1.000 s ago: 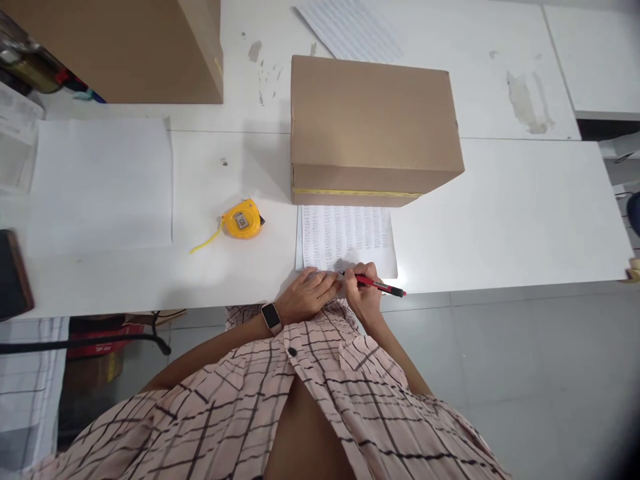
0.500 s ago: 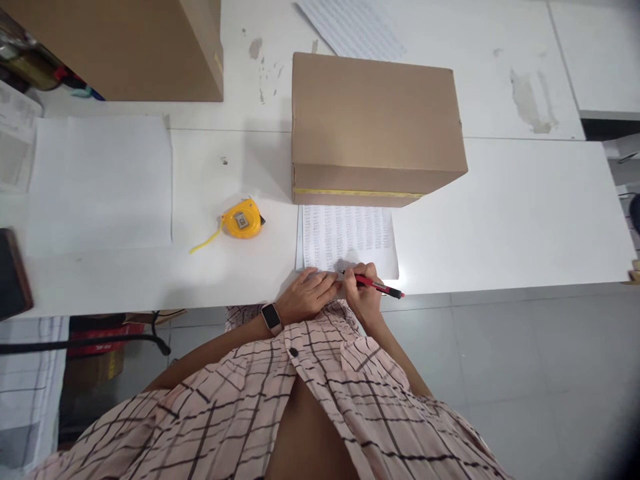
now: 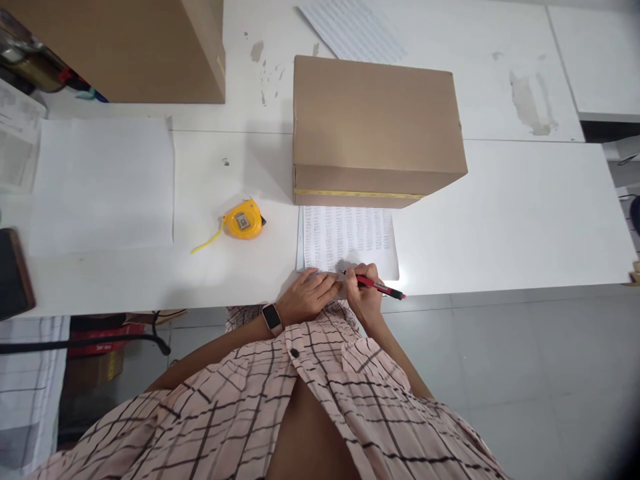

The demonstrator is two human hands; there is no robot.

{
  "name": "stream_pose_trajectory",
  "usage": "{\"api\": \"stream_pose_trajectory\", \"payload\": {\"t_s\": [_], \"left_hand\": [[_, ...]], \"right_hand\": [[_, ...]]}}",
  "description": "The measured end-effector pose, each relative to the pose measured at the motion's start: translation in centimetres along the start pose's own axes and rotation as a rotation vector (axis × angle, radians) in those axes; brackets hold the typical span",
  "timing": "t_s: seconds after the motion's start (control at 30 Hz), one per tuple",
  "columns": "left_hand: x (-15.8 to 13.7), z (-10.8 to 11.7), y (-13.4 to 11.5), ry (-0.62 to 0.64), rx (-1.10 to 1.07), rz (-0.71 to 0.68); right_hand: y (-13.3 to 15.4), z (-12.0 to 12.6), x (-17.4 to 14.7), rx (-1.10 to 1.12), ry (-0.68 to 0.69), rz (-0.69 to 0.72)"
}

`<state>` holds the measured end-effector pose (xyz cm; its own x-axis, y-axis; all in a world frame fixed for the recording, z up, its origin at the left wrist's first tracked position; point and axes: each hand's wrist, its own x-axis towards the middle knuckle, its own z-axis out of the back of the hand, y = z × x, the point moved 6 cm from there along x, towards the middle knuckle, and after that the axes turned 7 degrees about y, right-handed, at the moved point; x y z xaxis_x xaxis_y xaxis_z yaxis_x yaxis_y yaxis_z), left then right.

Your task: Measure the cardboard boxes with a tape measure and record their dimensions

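Observation:
A red and black pen is gripped in my right hand, its tip at the lower part of a sheet of paper. Columns of small writing cover most of that sheet. My left hand lies flat with fingers stretched out over the sheet's lower left edge, close to the pen tip. The far end of the sheet meets a closed cardboard box with a yellow strip along its near side; whether the sheet runs under the box is hidden.
Left of the sheet lies a yellow tape measure with a short end pulled out. Further left are a blank white sheet and a dark phone-like object. A larger cardboard box stands at the back left. Another written sheet lies behind the box.
Hardly anything differs. The view has shifted very slightly; my right hand keeps the pen at the sheet and my left hand stays flat.

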<state>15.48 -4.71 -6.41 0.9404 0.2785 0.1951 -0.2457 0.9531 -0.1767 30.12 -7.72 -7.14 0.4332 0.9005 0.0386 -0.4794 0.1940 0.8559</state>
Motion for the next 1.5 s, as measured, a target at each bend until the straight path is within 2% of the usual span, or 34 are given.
{"api": "stream_pose_trajectory", "payload": {"t_s": [0.43, 0.73, 1.03, 1.23, 1.5], "left_hand": [[-0.13, -0.38, 0.07, 0.03, -0.005, 0.014], [-0.12, 0.17, -0.11, -0.054, 0.037, -0.012], [-0.15, 0.1, -0.06, -0.043, 0.02, -0.012], [-0.1, -0.22, 0.07, 0.011, -0.007, 0.009], [0.02, 0.34, -0.11, -0.058, 0.05, -0.009]], "right_hand": [[-0.2, -0.04, -0.13, 0.007, -0.008, 0.018], [0.0, 0.08, -0.16, 0.038, -0.023, 0.03], [0.05, 0.0, -0.02, 0.016, -0.008, 0.043], [-0.09, -0.04, -0.17, 0.03, -0.016, 0.026], [-0.75, -0.1, -0.35, 0.048, -0.039, 0.042]]}}
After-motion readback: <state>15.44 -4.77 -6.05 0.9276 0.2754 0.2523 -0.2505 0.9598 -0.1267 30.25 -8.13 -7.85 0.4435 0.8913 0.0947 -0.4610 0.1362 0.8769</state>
